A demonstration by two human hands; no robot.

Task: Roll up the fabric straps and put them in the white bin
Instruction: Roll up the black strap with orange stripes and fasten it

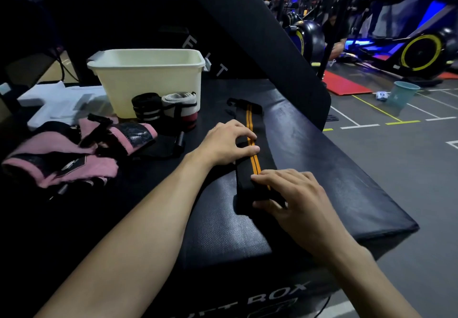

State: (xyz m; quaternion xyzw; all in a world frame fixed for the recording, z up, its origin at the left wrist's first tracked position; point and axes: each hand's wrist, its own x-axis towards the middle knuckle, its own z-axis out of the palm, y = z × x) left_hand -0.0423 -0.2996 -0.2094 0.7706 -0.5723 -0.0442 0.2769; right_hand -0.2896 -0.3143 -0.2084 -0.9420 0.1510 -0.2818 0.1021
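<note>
The task looks barely under way: the white bin [148, 74] shows no strap over its rim, though its floor is hidden from this angle, so I cannot tell whether anything lies inside. One black strap with two orange stripes [252, 144] lies stretched flat along the black padded box [347, 181], well short of the bin. The left hand [223, 144] presses its middle with curled fingertips. The right hand [292, 193] pinches the near end between thumb and fingers, seemingly to start the roll. Two wraps already rolled, one black roll [146, 106] and one grey-and-red roll [181, 109], stand just in front of the bin, touching each other, not yet dropped in. A heap of pink and black gear [62, 154] lies to the left; its count is unclear
</note>
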